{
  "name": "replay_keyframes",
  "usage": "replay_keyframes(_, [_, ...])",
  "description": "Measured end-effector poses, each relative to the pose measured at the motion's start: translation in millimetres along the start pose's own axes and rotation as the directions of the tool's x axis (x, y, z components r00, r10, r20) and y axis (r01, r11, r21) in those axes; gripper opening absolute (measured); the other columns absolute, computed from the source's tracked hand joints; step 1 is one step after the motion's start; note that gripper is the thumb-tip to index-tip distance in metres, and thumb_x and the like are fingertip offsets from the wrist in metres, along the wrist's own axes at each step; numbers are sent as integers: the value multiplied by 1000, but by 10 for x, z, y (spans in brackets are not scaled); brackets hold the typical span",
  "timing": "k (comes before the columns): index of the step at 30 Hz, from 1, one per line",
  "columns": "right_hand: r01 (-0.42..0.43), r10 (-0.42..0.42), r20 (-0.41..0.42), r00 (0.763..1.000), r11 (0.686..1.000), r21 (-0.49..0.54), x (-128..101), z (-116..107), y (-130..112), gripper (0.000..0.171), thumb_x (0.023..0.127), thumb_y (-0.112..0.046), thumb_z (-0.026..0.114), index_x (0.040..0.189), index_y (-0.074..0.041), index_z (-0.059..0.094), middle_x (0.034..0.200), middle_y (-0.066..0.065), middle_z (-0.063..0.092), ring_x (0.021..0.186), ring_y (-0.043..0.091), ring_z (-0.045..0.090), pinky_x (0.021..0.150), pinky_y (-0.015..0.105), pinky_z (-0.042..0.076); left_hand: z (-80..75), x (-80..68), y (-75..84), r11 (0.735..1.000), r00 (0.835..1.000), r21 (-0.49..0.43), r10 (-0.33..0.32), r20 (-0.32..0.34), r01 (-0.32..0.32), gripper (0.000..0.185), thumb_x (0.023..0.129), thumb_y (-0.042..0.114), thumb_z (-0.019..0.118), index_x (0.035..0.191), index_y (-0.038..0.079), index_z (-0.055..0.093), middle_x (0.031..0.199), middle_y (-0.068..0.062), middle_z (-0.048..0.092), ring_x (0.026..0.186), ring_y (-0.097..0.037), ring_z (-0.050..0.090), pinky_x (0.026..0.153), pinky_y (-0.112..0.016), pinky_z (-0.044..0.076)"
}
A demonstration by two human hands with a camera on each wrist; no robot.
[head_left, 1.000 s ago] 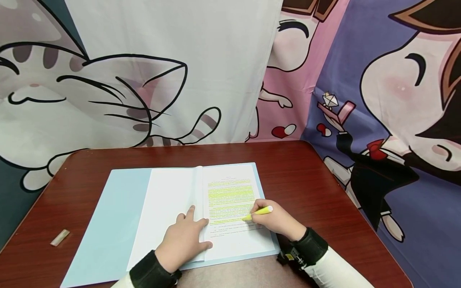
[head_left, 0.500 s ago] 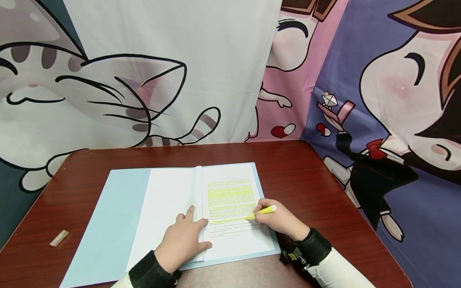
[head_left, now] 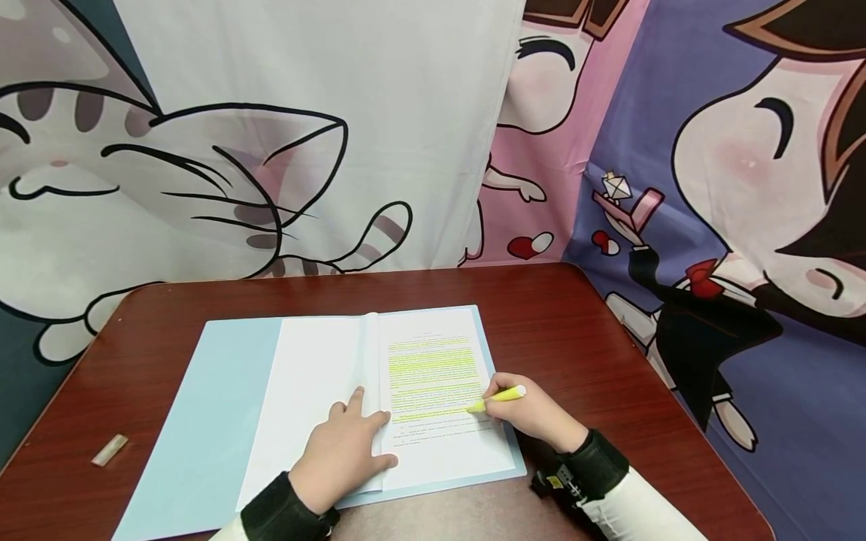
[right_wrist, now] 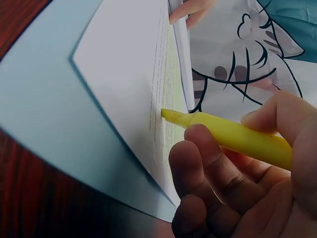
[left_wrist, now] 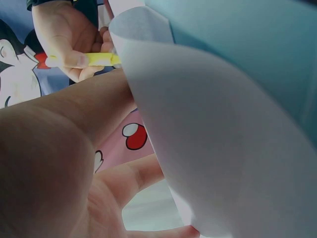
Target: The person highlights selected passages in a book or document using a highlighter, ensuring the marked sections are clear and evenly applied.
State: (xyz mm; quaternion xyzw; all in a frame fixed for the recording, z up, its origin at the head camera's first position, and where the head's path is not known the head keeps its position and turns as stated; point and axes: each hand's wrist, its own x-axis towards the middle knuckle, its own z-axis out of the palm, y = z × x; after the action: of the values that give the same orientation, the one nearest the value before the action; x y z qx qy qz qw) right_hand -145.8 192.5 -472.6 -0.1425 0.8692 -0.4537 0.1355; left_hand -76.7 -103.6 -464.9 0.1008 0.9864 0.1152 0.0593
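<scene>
our left hand lies flat with fingers spread, pressing the printed page near the fold of the light blue folder. just right of it our right hand pinches a yellow highlighter, tip on the text. page could shift and smear the stroke if left pressure eases. most upper lines show yellow. beyond: red-brown table.
</scene>
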Motion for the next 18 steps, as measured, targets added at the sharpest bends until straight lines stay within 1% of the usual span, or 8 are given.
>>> replay_keyframes(8, [5, -5, -18, 1000, 1000, -4, -20, -28, 22, 9, 84, -4, 67, 80, -10, 61, 71, 2, 57, 62, 16, 52, 54, 25, 41, 17, 11, -6, 1000, 1000, 7, -5, 0, 5, 65, 71, 55, 83, 123, 19, 71, 144, -29, 44, 101, -38, 55, 58, -45, 48])
replay_keyframes(15, [-12, 12, -13, 1000, 1000, 4, -23, -53, 53, 8, 84, -4, 66, 80, -10, 62, 76, 3, 60, 65, 18, 56, 59, 29, 48, 13, 7, -5, 1000, 1000, 6, -5, 1, 5, 65, 71, 55, 83, 123, 19, 71, 144, -29, 44, 102, -39, 55, 58, -46, 48])
replay_keyframes(18, [-8, 8, -9, 1000, 1000, 20, -24, -64, 58, 7, 83, -4, 66, 81, -9, 61, 77, 4, 60, 66, 20, 57, 59, 31, 49, 10, 4, -3, 1000, 1000, 6, -4, 0, 4, 64, 71, 55, 82, 123, 18, 71, 144, -29, 44, 102, -39, 55, 58, -46, 48])
